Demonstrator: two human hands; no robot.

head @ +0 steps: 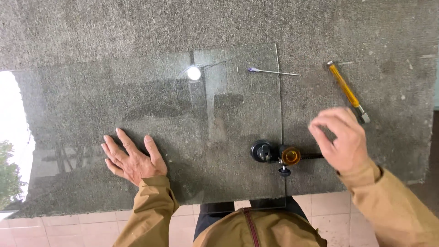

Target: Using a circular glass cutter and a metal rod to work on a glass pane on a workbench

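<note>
Right hand, grip loosely curled and holding nothing, hovers at the circle cutter while left hand flattens the glass sheet; scoring seems next, needing steady pressure

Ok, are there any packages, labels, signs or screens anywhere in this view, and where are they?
None in view. Only a glass sheet on a grey carpeted table, with a black and amber cutting tool, an amber-handled cutter and a thin swab.
</note>
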